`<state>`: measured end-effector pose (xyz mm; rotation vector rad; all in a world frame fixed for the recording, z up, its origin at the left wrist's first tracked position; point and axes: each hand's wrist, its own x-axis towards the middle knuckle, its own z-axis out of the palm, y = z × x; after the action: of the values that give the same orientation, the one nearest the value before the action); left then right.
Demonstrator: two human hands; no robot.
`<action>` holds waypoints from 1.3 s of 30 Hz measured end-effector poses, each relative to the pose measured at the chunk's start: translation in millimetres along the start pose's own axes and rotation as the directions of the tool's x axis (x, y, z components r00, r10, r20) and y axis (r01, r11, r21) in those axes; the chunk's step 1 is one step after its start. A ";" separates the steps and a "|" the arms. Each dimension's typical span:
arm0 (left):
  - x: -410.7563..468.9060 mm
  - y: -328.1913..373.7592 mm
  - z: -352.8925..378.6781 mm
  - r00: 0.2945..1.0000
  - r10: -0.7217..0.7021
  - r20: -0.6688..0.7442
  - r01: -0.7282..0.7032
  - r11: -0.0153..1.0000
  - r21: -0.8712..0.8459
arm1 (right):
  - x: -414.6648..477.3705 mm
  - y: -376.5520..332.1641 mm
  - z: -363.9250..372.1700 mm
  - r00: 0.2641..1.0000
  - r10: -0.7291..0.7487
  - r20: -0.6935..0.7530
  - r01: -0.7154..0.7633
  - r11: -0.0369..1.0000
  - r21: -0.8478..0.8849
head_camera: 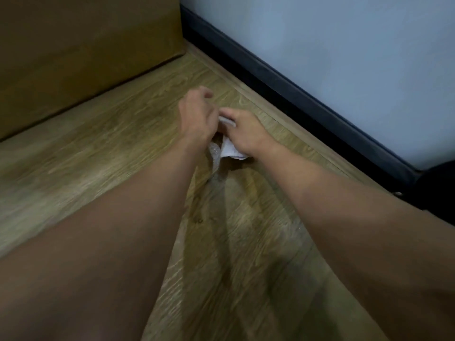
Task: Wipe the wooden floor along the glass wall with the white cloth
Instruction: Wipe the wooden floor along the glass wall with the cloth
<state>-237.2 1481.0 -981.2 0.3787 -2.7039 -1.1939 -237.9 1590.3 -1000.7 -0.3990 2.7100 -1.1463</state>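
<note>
Down near the floor's far edge, beside the dark base rail (295, 94) of the pale frosted glass wall (332, 57), the right hand (246, 134) clutches the crumpled white cloth (230, 150) low over the light brown wooden plank floor (110, 139). The left hand (197, 116) meets it with fingers curled, but whether it grasps the cloth cannot be told. A plain brown panel (73, 45) bounds the floor's far left edge.

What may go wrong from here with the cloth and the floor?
The white cloth is bunched between the left hand and right hand, so only a small patch may touch the wooden floor. The edge beside the dark frame of the glass wall could be missed.
</note>
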 end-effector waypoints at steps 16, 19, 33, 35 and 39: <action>-2.2 7.3 29.9 0.857 0.256 0.448 -0.399 0.878 0.262 | -25.2 44.8 -41.9 0.980 0.002 -0.200 -0.094 0.886 -0.454; -1.0 24.8 35.6 0.893 0.214 0.396 -0.378 0.835 0.400 | -14.2 39.1 -53.2 0.996 -0.008 -0.093 -0.046 0.829 -0.557; -62.0 41.5 56.7 0.827 0.233 0.512 -0.478 0.772 0.420 | -76.2 57.4 -72.4 0.958 0.202 -0.204 -0.268 0.883 -0.385; -73.4 52.7 61.3 0.818 0.233 0.525 -0.527 0.670 0.524 | -85.7 58.2 -65.4 0.954 0.213 -0.211 -0.281 0.878 -0.387; -132.7 35.6 42.8 0.686 0.368 0.628 -0.715 0.502 0.487 | -179.1 67.1 -43.4 0.968 0.129 -0.214 -0.221 0.839 -0.496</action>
<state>-127.0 1573.1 -989.3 -0.8074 -3.1558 0.0214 -91.0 1720.1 -1009.7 -0.1078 3.1087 -0.3992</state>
